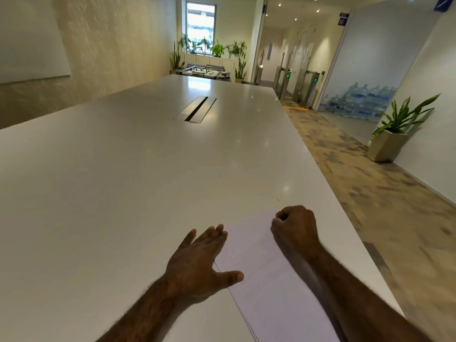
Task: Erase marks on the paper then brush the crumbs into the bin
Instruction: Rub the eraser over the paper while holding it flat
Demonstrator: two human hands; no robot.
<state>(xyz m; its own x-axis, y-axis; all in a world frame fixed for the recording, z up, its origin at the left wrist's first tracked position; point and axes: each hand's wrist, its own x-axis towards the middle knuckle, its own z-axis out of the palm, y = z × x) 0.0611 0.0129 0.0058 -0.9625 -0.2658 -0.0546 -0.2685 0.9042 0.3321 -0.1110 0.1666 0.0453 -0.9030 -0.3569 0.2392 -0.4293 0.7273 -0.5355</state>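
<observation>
White paper lies flat at the near right part of a long pale table, its right side close to the table's right edge and its near end cut off by the bottom of the view. Any marks on the sheet are too faint to make out, though a thin dark line shows along its left edge. The left hand lies flat with straight, spread fingers at the sheet's left edge, thumb pressing on the paper, holding nothing. The right hand rests on the far part of the sheet with its fingers curled into a fist; a small pale bit shows at the fingertips, but whether they pinch something there cannot be told, since the hand is blurred. A tiny dark speck sits on the table just beyond the paper. The tabletop is glossy, with a metal cable slot set into its middle. Beyond it stand potted plants under a window, and another potted plant stands on patterned carpet at the right wall.
</observation>
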